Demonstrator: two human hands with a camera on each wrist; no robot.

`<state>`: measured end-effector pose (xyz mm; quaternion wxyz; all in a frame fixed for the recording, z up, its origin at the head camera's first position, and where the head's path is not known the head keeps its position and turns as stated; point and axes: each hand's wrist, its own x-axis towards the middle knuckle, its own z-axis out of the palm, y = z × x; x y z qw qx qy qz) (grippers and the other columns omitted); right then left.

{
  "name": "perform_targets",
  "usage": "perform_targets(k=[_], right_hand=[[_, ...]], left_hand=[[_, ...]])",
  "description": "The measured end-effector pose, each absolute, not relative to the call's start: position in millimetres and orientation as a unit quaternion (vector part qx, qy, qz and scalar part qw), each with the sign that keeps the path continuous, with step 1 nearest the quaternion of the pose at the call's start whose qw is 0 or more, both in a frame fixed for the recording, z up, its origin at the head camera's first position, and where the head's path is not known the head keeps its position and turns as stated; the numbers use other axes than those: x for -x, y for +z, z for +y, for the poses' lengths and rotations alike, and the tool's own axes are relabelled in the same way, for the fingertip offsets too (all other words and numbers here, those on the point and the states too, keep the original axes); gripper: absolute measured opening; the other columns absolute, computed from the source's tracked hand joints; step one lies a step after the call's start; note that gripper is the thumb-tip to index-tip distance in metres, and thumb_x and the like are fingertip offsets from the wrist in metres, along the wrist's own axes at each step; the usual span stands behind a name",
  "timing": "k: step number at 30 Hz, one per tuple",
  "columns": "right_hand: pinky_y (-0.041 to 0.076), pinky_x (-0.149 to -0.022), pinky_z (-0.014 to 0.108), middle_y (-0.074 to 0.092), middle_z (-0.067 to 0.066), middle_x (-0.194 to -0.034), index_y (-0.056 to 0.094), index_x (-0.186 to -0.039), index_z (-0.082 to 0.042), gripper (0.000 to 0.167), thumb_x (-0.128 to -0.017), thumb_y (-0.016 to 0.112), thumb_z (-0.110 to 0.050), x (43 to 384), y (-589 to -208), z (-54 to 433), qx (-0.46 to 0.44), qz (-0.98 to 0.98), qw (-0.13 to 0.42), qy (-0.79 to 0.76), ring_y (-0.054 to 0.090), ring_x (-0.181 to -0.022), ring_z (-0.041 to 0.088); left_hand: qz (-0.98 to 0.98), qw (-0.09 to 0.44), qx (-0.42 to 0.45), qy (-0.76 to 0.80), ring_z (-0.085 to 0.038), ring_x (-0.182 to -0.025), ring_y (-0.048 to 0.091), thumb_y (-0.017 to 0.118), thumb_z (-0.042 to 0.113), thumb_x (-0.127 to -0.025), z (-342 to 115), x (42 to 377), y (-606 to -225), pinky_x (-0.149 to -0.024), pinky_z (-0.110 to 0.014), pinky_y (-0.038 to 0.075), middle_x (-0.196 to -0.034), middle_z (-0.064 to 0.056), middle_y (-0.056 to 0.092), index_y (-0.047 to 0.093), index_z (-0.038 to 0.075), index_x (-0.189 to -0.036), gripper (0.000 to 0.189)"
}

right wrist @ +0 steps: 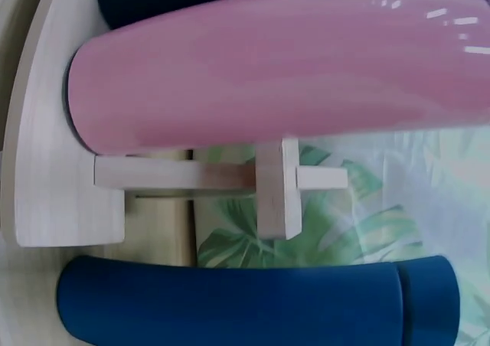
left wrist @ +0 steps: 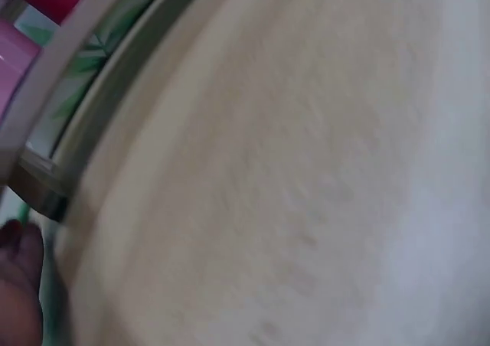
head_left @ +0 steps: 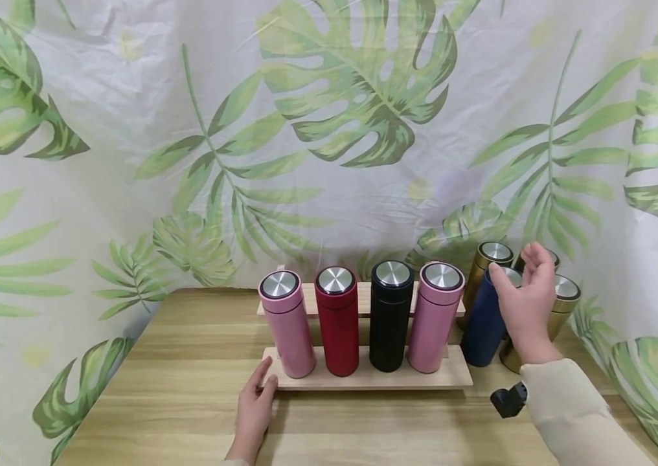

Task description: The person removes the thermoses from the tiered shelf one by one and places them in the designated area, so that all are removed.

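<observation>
Right hand (head_left: 526, 307) beside a dark-blue cylindrical bottle (head_left: 482, 330)

The right hand grips nothing, thumb and fingers parted; whether it touches the bottle is unclear. The bottle stands right of a pale wooden rack (head_left: 364, 382). The left hand (head_left: 254, 409) touches the rack's left end with loosely extended fingers.

Can barely see the rear bottle (head_left: 554, 257) behind the right hand (head_left: 527, 304). Get a blurred worktop (left wrist: 268, 170) and cropped left hand (left wrist: 20, 292) in the left wrist view; lose the top of the pink bottle (right wrist: 268, 70) past the right wrist view's edge.
</observation>
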<state>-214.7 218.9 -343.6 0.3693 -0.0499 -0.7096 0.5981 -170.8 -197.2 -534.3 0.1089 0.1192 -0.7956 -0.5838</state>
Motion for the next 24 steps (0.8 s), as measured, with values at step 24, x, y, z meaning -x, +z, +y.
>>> perform_targets(k=[24], right_hand=[[0.037, -0.088, 0.005, 0.059, 0.004, -0.112, 0.057, -0.114, 0.011, 0.031, -0.083, 0.059, 0.010, 181.9, -442.7, 188.7, 0.018, -0.744, 0.383, 0.547, 0.049, -0.101, -0.009]], left_hand=[[-0.710, 0.221, 0.076, -0.664, -0.020, -0.130, 0.038, 0.061, -0.008, -0.082, -189.4, 185.6, -392.9, -0.104, -0.018, 0.031, -0.142, -0.020, 0.039, 0.035, -0.004, -0.139, 0.062]])
